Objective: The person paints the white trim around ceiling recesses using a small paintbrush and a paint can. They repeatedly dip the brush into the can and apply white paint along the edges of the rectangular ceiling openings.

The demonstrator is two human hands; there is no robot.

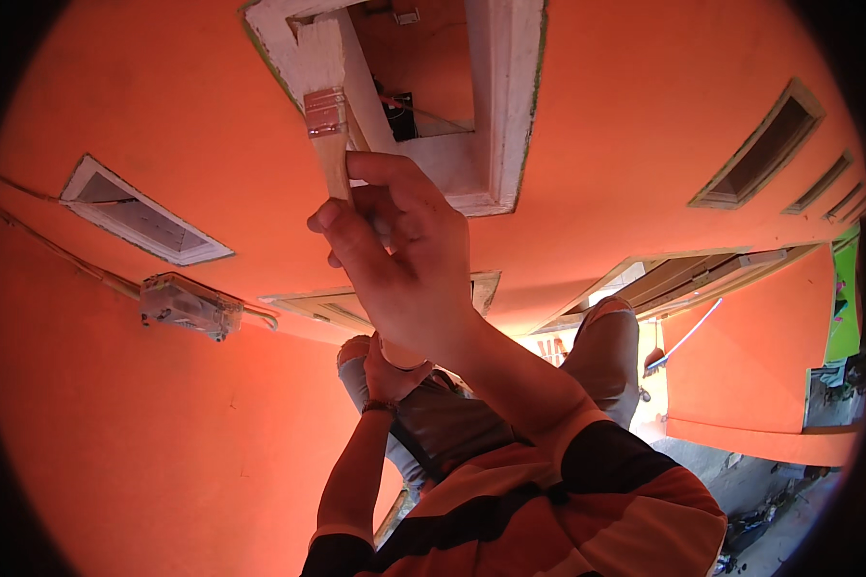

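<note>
My right hand (414,260) is raised and closed round the wooden handle of a flat paintbrush (331,159). The brush points upward, its reddish metal band below bristles coated in whitish paint. Those bristles overlap the left side of a white-painted window frame (506,106); whether they touch it I cannot tell. Lower down, my left hand (387,377) is near my knee, its fingers curled about a pale, rounded thing (400,357). Most of that thing is hidden behind my right wrist.
Orange walls surround me. A smaller white-framed vent opening (144,213) and a clear electrical box (191,306) with cables are on the left. Wood-framed openings (765,144) line the right. Far below, a long-handled broom (683,337) leans near a doorway, above a cluttered floor (731,481).
</note>
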